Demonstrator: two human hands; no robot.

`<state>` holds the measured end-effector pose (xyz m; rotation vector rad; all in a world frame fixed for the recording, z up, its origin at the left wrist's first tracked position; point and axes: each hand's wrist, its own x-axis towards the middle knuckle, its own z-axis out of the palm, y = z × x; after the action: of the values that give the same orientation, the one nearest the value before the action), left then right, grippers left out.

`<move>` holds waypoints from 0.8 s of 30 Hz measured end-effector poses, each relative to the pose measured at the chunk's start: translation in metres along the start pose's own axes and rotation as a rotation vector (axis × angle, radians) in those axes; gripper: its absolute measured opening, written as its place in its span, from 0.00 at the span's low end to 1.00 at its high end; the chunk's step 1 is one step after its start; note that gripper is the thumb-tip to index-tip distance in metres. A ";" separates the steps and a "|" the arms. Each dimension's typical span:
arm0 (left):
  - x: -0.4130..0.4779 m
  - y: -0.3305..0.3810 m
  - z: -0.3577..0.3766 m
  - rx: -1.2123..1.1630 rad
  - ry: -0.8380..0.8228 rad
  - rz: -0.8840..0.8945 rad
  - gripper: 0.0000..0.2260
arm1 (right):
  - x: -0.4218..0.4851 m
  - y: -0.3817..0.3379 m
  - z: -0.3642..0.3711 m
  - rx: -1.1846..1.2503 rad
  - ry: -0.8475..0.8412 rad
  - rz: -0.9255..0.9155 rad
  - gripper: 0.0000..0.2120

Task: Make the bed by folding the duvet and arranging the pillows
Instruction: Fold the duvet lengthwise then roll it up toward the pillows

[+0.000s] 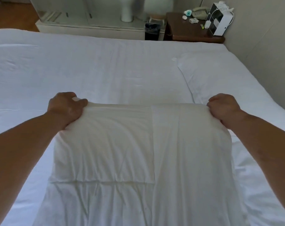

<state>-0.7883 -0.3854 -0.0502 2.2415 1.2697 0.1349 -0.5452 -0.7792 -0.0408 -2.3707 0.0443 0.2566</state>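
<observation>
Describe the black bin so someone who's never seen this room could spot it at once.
Start from the white bed and look past its far edge to the dark wooden nightstand at the far right corner. The bin stands on the floor beside the nightstand, on its left, against the low white ledge. It is the only black, plastic-lined container among pale fixtures.

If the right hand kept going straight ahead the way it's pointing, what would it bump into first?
Probably the white pillow lying flat near the wall. The right hand, fingers closed on the folded cream-white duvet, points up the bed towards it, though depth is hard to judge.
</observation>
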 end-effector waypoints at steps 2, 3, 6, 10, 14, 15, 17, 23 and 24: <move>0.012 -0.002 0.026 0.044 -0.041 -0.024 0.22 | 0.011 0.009 0.023 -0.090 -0.030 0.020 0.08; 0.014 -0.011 0.043 0.065 -0.053 -0.052 0.24 | 0.015 0.019 0.038 -0.153 -0.073 0.061 0.09; 0.011 -0.050 0.098 0.109 -0.060 -0.119 0.26 | 0.016 0.058 0.082 -0.320 -0.153 0.101 0.14; 0.013 -0.076 0.145 0.086 -0.079 -0.157 0.27 | 0.020 0.101 0.117 -0.155 -0.161 0.163 0.12; 0.002 -0.069 0.113 -0.153 -0.079 -0.206 0.32 | -0.008 0.071 0.076 -0.006 -0.221 0.152 0.24; -0.012 -0.071 0.095 -0.250 -0.098 -0.253 0.36 | -0.025 0.065 0.057 0.020 -0.265 0.161 0.27; -0.045 -0.083 0.068 -0.312 -0.109 -0.312 0.47 | -0.065 0.059 0.021 -0.050 -0.300 0.145 0.33; -0.120 -0.068 0.064 0.033 -0.086 -0.098 0.30 | -0.143 0.078 0.040 -0.264 -0.141 -0.006 0.29; -0.121 -0.063 0.068 0.052 -0.035 -0.042 0.28 | -0.147 0.078 0.050 -0.237 -0.085 -0.034 0.27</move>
<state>-0.8790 -0.4874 -0.1177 2.2501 1.3145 0.0476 -0.7060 -0.8077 -0.1002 -2.5904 -0.0704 0.3641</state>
